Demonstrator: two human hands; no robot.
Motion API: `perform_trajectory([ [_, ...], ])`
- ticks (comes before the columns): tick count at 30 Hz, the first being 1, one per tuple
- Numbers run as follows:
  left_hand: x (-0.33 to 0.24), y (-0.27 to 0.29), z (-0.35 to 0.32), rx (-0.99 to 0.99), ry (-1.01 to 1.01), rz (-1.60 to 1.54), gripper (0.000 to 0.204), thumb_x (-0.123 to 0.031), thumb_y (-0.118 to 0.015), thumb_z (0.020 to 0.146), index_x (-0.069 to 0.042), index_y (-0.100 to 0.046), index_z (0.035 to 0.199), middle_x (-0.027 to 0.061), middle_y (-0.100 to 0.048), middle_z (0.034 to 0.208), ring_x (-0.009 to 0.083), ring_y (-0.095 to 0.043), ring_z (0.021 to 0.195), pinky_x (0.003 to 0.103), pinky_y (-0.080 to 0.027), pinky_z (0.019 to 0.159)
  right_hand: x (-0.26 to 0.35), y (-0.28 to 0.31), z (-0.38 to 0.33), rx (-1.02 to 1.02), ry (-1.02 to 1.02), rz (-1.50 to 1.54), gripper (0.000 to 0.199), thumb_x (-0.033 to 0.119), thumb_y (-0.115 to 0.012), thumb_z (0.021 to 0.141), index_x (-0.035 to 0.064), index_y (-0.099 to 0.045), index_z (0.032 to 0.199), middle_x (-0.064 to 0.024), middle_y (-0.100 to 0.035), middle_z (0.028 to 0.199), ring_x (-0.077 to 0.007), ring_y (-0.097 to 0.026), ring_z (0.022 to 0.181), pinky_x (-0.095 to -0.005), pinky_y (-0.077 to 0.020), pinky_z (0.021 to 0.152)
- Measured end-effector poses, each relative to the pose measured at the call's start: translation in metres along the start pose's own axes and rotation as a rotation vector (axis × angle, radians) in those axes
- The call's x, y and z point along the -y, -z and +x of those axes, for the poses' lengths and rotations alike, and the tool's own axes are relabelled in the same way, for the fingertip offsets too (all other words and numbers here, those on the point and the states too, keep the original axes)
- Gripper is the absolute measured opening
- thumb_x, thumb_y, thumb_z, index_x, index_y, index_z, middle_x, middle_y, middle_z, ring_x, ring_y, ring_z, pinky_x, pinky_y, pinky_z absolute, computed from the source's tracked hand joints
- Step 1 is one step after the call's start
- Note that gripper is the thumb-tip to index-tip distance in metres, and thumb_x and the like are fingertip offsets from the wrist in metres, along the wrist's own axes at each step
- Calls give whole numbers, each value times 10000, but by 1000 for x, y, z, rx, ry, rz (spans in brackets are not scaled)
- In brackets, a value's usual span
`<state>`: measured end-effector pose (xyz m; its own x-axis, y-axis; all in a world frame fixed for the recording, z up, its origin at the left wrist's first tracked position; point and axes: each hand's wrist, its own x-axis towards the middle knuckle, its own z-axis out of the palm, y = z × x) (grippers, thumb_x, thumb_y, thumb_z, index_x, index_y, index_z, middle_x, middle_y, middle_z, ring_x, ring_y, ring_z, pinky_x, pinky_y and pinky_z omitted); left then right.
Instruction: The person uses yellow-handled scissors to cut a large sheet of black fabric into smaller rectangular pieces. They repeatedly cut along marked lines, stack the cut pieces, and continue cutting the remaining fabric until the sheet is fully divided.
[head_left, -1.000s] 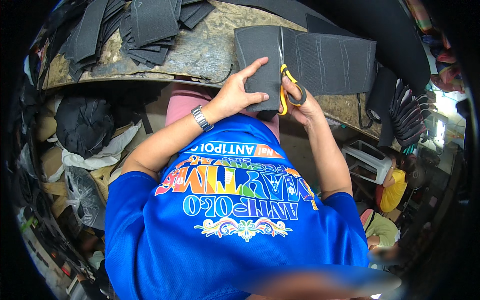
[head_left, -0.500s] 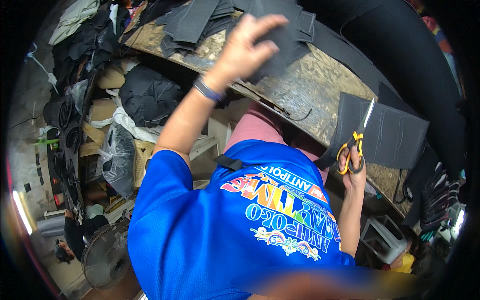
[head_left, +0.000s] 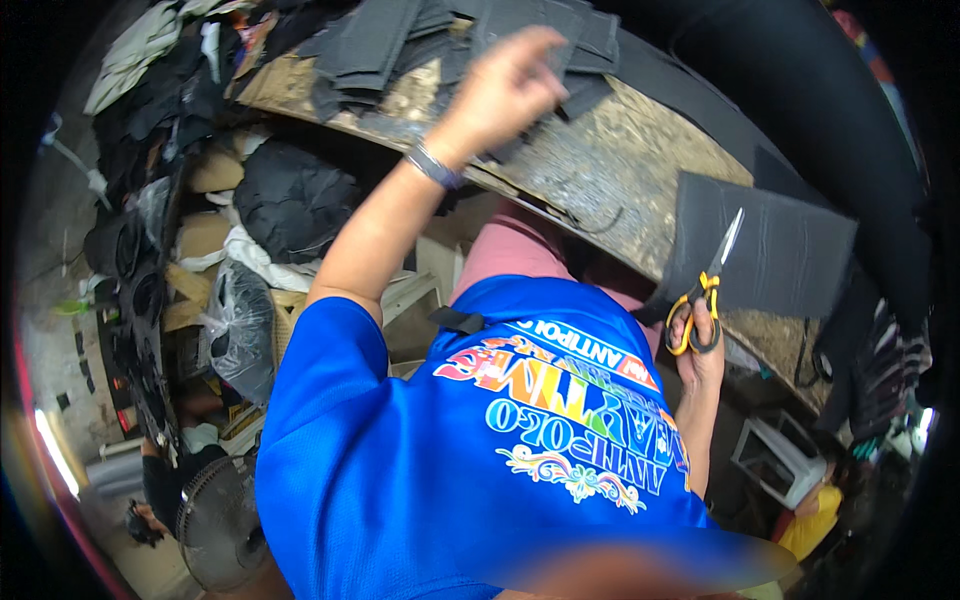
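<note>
My left hand (head_left: 500,100) hovers over the worktable's far side, its fingers apart and slightly blurred, with nothing visible in them. Just beyond it lie dark grey cut pieces (head_left: 592,42) of sheet material, partly hidden by the hand. Another stack of cut pieces (head_left: 370,48) sits to their left. At the right, my right hand (head_left: 703,358) has its fingers through the yellow-and-black handles of a pair of scissors (head_left: 711,280). The nearly shut blades point up and away, over a dark sheet (head_left: 785,245) marked with pale lines.
The worn wooden worktable (head_left: 640,150) runs diagonally across. A large black roll of material (head_left: 800,100) lies along its far right. Left of me are a black bundle (head_left: 295,195), a plastic bag (head_left: 240,330) and a fan (head_left: 222,525). A grey stool (head_left: 785,465) stands lower right.
The dark piece that was blurred at my left hand now lies among the pieces on the table, and that hand is free of it. The scissors have shifted slightly left with my right hand.
</note>
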<state>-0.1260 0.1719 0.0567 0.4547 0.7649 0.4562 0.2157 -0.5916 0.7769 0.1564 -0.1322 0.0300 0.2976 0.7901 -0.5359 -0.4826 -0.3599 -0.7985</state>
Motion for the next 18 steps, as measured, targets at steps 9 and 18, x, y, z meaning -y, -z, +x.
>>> perform_trajectory([
  [9, -63, -184, -84, 641, 633, -875, 735, -49, -700, 869, -58, -312, 1493, 202, -392, 1450, 265, -442, 1334, 379, -432, 1066, -33, 38, 1, -62, -96, 467, 255, 335, -658, 942, 95, -579, 906, -36, -585, 670, -119, -554, 540, -234, -452, 488],
  [18, -97, -209, -74, 452, 451, -764, 843, -121, -760, 820, -95, -273, 1508, 236, -488, 1357, 253, -598, 1103, 337, -494, 936, -38, 20, 8, -24, -180, 471, 270, 325, -724, 895, 102, -578, 852, -30, -584, 684, -135, -575, 556, -258, -451, 473],
])
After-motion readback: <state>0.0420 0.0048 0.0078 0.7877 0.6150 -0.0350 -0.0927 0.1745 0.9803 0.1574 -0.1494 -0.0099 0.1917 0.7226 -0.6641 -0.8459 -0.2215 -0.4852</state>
